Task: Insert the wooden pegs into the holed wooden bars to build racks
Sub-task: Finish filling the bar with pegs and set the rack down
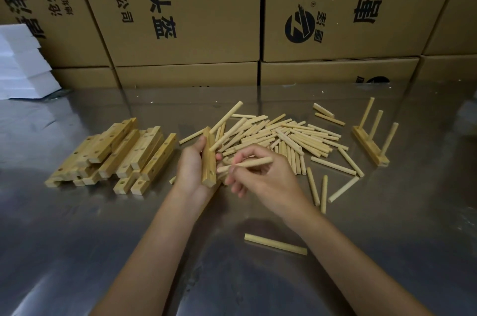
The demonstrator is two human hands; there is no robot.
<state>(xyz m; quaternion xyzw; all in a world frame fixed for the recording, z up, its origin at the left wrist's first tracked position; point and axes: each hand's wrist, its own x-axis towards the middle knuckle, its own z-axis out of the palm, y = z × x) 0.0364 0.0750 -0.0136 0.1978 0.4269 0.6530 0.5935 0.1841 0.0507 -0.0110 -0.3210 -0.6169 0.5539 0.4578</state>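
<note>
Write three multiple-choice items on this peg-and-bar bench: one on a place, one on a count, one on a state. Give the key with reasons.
1. Where does the finished rack stand?
A. right of the loose peg pile
B. on the bar stack
C. on a cardboard box

2. How many pegs stand in that rack?
A. one
B. three
C. five

3. What is the right hand doing?
A. resting flat on the table
B. pinching a peg beside the held bar
C. lifting a box

Key: 1 A, it stands at the table's right side, past the pile. 2 B, three upright pegs show. 3 B, its fingers pinch a peg lying towards the bar that the left hand grips.
</note>
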